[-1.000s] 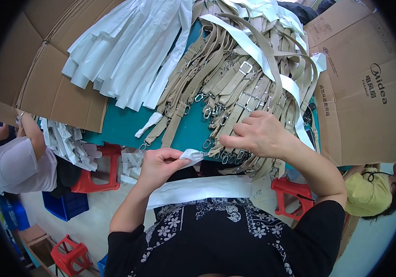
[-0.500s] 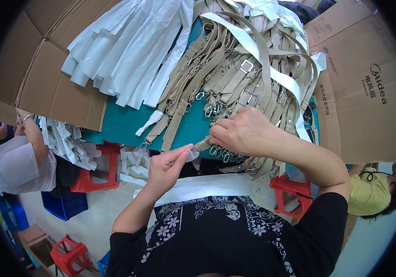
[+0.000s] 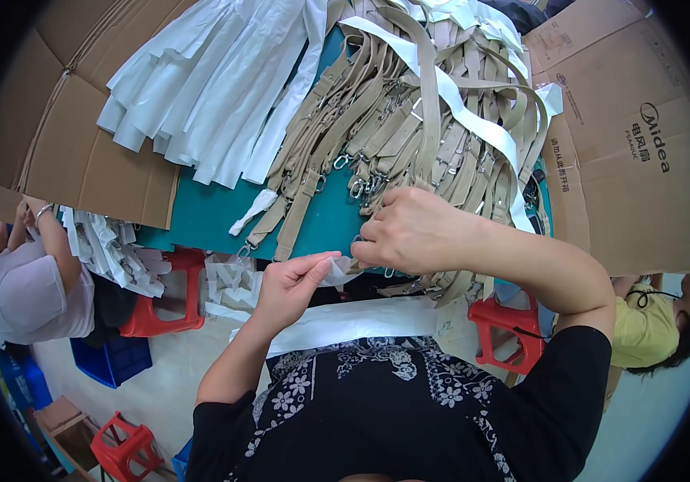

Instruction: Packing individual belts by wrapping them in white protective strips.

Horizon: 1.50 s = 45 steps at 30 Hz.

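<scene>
My left hand (image 3: 290, 289) pinches a small crumpled white wrapping (image 3: 340, 274) between thumb and forefinger at the table's near edge. Against its other side, my right hand (image 3: 409, 230) has its fingers curled closed. Most of what that hand grips is hidden; a beige strap end showed there earlier. Beyond my hands lies a heap of beige straps (image 3: 389, 132) with metal buckles and hooks. To its left, one strap end carries a twisted white wrapping (image 3: 253, 212), and a metal snap hook (image 3: 244, 251) hangs from a strap beside it.
Long white sheets (image 3: 208, 88) cover the green table's (image 3: 200, 210) far left. A white strip (image 3: 473, 120) crosses the straps. Cardboard boxes stand left (image 3: 96, 153) and right (image 3: 610, 153). A white strip (image 3: 353, 325) lies across my lap. Red stools (image 3: 505, 333) and two other people flank the table.
My right hand has come slightly left and down, closer to my left. The white wrapping now spans the gap between my fingers, where the strap end showed before. The view has shifted slightly.
</scene>
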### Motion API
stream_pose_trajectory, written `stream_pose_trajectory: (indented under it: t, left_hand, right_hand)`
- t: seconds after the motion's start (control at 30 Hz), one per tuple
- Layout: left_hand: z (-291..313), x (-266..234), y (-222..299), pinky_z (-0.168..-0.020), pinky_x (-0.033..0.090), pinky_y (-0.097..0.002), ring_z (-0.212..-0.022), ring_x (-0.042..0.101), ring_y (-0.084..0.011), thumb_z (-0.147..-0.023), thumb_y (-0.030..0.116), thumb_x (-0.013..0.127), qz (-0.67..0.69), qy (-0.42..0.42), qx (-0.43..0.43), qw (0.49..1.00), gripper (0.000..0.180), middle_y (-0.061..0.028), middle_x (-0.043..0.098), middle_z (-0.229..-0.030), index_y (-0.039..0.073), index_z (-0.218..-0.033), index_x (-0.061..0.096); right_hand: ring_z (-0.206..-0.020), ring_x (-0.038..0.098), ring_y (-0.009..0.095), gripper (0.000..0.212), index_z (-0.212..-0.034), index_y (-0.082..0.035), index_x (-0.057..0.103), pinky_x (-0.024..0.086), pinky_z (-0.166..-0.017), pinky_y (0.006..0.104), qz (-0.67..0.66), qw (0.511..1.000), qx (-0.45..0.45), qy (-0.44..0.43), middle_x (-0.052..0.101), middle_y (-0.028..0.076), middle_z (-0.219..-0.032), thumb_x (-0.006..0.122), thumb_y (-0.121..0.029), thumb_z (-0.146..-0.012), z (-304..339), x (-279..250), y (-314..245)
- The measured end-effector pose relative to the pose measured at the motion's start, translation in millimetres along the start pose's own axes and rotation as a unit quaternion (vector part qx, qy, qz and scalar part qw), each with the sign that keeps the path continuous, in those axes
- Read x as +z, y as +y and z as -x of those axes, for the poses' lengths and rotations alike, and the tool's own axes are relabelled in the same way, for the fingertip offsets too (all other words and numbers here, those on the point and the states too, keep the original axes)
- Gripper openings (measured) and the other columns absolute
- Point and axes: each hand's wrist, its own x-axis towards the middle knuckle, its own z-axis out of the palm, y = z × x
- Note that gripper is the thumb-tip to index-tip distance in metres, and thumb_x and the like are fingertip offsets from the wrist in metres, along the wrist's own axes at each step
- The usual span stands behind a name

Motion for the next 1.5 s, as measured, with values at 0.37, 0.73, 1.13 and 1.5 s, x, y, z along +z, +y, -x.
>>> stream_pose_trajectory:
  t: [0.37,0.73,1.13,1.5]
  left_hand:
    - [1.3,4.4,1.0,-0.054,0.037,-0.0182,-0.062,0.044,-0.0014,-0.088,0.013,0.058,-0.019,0.015,-0.01,1.0,0.02,0.0041,0.059,-0.07,-0.003,-0.096,0.065]
    - [20.1,-41.2,-24.2,-0.058,0.04,-0.0187,-0.065,0.05,-0.0036,-0.087,0.013,0.059,-0.078,0.122,-0.036,0.989,0.017,0.0014,0.061,-0.073,-0.002,-0.092,0.065]
    - [36.5,-43.4,-41.7,-0.067,0.045,-0.0212,-0.074,0.057,-0.0071,-0.087,0.015,0.059,-0.106,0.15,-0.009,0.983,0.019,-0.0044,0.067,-0.083,0.0,-0.096,0.067]
    - [7.8,-7.9,-16.3,-0.069,0.047,-0.0222,-0.076,0.058,-0.0081,-0.087,0.013,0.058,0.004,0.053,0.011,0.999,0.018,-0.0063,0.067,-0.085,0.001,-0.097,0.067]
  right_hand:
    - [-0.068,0.06,0.028,0.035,-0.108,-0.002,0.049,0.047,-0.064,0.0391,-0.218,0.965,0.144,-0.004,0.059,0.013,-0.079,0.05,-0.014,-0.075,-30.4,26.4,-25.0]
    - [-0.097,0.052,0.023,0.033,-0.095,-0.008,0.058,0.025,-0.103,0.0471,-0.14,0.979,0.148,-0.001,0.054,0.007,-0.097,0.054,-0.039,-0.083,0.9,61.5,41.8]
    - [-0.078,0.058,0.024,0.022,-0.088,-0.011,0.057,0.039,-0.083,0.0367,-0.204,0.973,0.099,0.038,0.059,0.006,-0.076,0.062,-0.029,-0.078,-9.3,29.6,29.0]
    - [-0.078,0.058,0.027,0.026,-0.086,-0.006,0.057,0.041,-0.077,0.0383,-0.282,0.953,0.112,-0.001,0.06,0.009,-0.076,0.062,-0.031,-0.077,-22.4,44.3,-13.0]
